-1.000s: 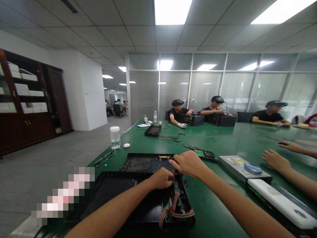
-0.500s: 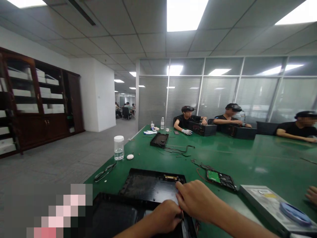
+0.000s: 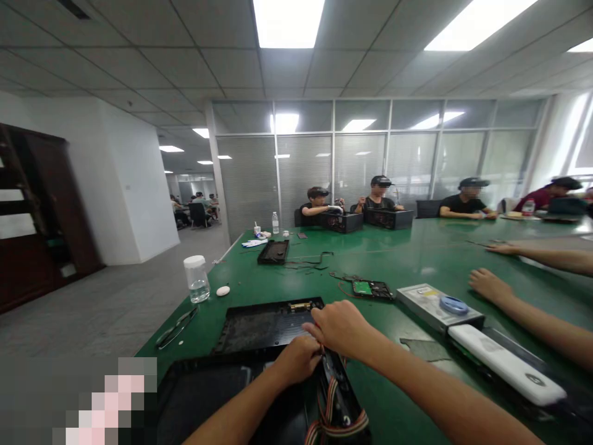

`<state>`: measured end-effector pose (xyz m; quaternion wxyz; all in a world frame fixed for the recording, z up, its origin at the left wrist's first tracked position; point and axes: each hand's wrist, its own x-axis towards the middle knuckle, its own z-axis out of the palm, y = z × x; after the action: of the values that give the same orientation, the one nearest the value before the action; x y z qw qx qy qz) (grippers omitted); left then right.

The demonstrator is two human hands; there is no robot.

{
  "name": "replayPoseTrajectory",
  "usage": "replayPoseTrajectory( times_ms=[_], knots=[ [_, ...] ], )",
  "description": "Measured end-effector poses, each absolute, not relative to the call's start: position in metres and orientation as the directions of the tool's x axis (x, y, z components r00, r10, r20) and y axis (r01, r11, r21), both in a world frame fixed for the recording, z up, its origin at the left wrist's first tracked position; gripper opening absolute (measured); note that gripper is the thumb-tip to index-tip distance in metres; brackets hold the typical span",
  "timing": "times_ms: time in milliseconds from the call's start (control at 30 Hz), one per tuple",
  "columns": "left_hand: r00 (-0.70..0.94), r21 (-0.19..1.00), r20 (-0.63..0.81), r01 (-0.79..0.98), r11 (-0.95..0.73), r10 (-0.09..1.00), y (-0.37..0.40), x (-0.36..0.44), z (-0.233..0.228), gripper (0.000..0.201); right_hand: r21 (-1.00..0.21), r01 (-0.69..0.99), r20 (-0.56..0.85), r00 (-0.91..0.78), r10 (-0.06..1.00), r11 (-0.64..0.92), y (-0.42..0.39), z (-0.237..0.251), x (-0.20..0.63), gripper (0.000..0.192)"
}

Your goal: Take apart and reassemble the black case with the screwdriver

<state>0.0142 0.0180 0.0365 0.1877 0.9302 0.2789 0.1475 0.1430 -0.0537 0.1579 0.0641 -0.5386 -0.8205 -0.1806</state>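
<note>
Black, dusty computer case (image 3: 208, 395) on green felt table (image 3: 417, 259); left hand (image 3: 296, 358) and right hand (image 3: 340, 326) curled together at its rim beside striped ribbon cable (image 3: 333, 417); grip contents unclear.

Bright, even office light from ceiling panels (image 3: 288, 21), w/ a 2nd panel (image 3: 482, 21) blown out to pure white; daylight also flares at the far-right window (image 3: 572, 139). Green table (image 3: 417, 259) shows soft sheen, shadows faint and short. Wide-angle lens bends ceiling lines & stretches the edges, the whole pic is a bit soft, and a pixelated block (image 3: 106, 402) covers the lower-left corner.
</note>
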Motion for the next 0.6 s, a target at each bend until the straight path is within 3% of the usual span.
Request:
replayPoseTrajectory(
  times_ms=[167, 367, 500, 600],
  knots=[
    [0.78, 0.294, 0.231, 0.514, -0.806, 0.581, 0.009, 0.013, 0.033, 0.013, 0.187, 0.929, 0.273, -0.361, 0.892, 0.319, -0.05, 0.166, 0.139, 0.033],
    [0.778, 0.248, 0.252, 0.523, -0.815, 0.576, 0.008, 0.012, 0.031, 0.011, 0.206, 0.934, 0.227, -0.335, 0.914, 0.291, -0.037, 0.168, 0.144, 0.048],
    [0.786, 0.232, 0.257, 0.515, -0.825, 0.563, 0.006, 0.012, 0.03, 0.011, 0.064, 0.91, 0.256, -0.411, 0.875, 0.409, -0.039, 0.155, 0.161, 0.03],
    [0.813, 0.207, 0.278, 0.47, -0.858, 0.512, 0.004, 0.011, 0.028, 0.01, -0.176, 0.861, 0.374, -0.39, 0.842, 0.477, -0.034, 0.131, 0.188, 0.026]
  ],
)
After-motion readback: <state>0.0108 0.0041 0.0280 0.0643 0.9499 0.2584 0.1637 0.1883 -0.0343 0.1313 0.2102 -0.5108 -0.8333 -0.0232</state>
